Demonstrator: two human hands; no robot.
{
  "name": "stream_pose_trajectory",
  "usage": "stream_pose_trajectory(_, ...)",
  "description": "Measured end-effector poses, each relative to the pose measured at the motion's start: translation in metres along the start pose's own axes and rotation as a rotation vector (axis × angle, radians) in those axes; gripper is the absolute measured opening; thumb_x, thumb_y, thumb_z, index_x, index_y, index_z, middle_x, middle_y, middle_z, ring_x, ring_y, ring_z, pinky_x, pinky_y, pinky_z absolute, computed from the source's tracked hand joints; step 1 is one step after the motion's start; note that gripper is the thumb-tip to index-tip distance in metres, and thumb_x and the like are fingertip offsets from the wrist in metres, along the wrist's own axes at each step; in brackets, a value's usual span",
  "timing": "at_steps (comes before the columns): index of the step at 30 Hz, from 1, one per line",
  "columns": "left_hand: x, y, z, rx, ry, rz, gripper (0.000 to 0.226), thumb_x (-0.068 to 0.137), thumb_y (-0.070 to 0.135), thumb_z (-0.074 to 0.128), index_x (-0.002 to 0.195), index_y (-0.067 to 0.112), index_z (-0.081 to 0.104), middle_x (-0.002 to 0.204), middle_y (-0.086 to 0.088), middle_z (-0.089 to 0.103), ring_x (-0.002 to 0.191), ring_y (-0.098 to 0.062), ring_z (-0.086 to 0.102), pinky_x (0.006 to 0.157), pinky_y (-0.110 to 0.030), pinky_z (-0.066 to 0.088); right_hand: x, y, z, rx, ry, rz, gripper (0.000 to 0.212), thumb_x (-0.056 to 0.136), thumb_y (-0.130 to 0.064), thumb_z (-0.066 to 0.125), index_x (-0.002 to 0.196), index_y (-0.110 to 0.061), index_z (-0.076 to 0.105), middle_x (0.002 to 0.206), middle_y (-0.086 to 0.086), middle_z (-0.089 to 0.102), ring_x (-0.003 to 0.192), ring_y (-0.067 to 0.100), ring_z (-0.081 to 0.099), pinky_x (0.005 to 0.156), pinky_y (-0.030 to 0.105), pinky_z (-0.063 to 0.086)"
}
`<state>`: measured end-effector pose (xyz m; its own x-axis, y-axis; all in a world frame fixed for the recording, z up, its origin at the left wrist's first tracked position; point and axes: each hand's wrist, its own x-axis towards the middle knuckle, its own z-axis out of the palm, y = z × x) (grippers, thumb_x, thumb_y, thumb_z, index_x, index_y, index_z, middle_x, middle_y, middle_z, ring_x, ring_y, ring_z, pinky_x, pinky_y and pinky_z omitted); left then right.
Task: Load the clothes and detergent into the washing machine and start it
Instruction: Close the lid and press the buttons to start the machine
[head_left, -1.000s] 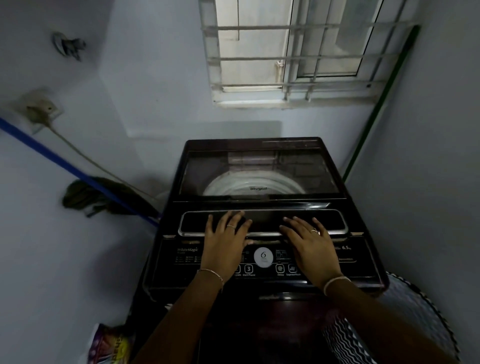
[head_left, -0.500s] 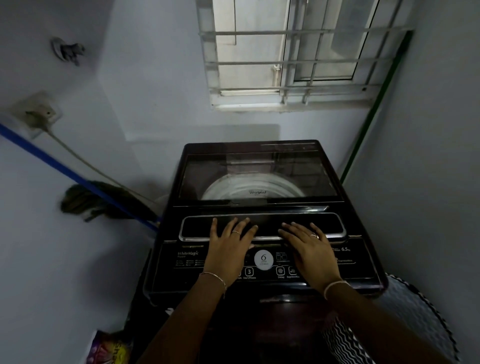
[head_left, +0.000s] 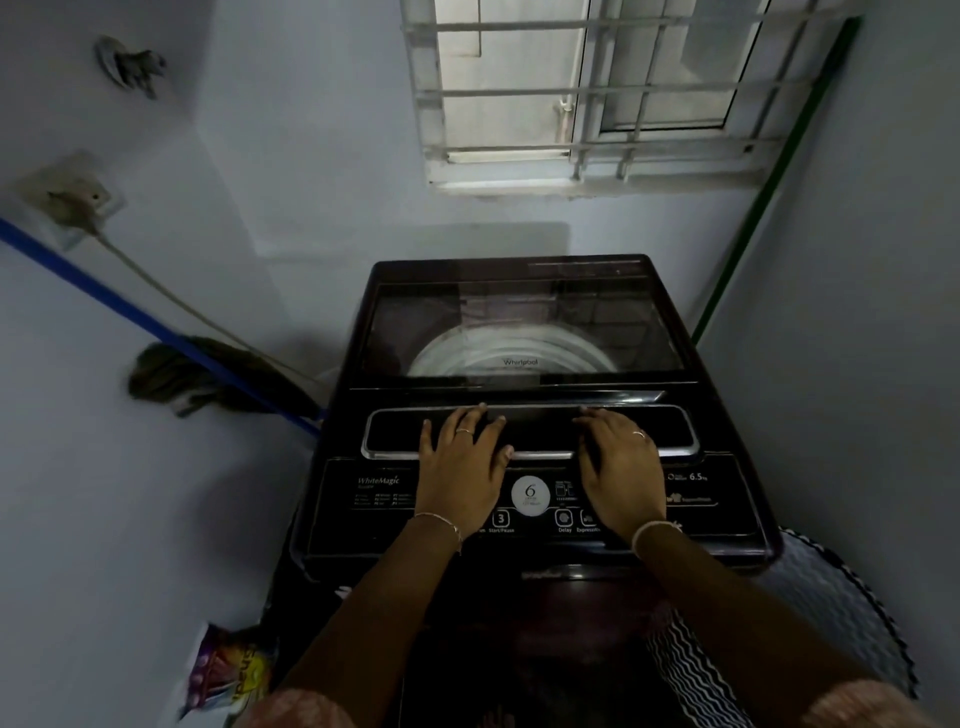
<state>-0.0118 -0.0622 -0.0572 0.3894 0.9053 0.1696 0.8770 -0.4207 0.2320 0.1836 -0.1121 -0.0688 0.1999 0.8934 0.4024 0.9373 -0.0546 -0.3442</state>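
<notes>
A dark top-loading washing machine (head_left: 530, 551) fills the middle of the view, its glass lid (head_left: 524, 327) down and the white drum rim visible through it. My left hand (head_left: 460, 462) and my right hand (head_left: 618, 467) lie flat, fingers spread, on the chrome-edged lid handle (head_left: 535, 454) above the control panel (head_left: 363, 499). Neither hand holds anything. A colourful detergent packet (head_left: 228, 670) lies low at the left of the machine. A black-and-white patterned laundry basket (head_left: 810, 629) stands at the right.
Walls close in on both sides. A blue pole (head_left: 130, 312) with a dark cloth (head_left: 182, 379) and a plugged-in power cord (head_left: 156, 286) are at the left. A green pole (head_left: 763, 197) leans in the right corner beneath a barred window (head_left: 597, 88).
Both hands have slid a little farther forward onto the lid handle. The lid stays down.
</notes>
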Motion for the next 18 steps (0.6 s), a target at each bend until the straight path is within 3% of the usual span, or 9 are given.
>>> stream_pose_trajectory(18,-0.009,-0.002,0.013,0.022,0.037,-0.011,0.051,0.099,0.048,0.023,0.144,0.030,0.037,0.156,0.006,0.028,0.147,-0.015,0.016,0.119,-0.048,0.011,-0.005,-0.006,-0.002,-0.058,-0.062,0.005,0.032,0.088,-0.021,0.052,0.117,-0.013,0.062,0.125,0.006,0.061,0.122,0.025,0.052,0.102,0.041,0.040)
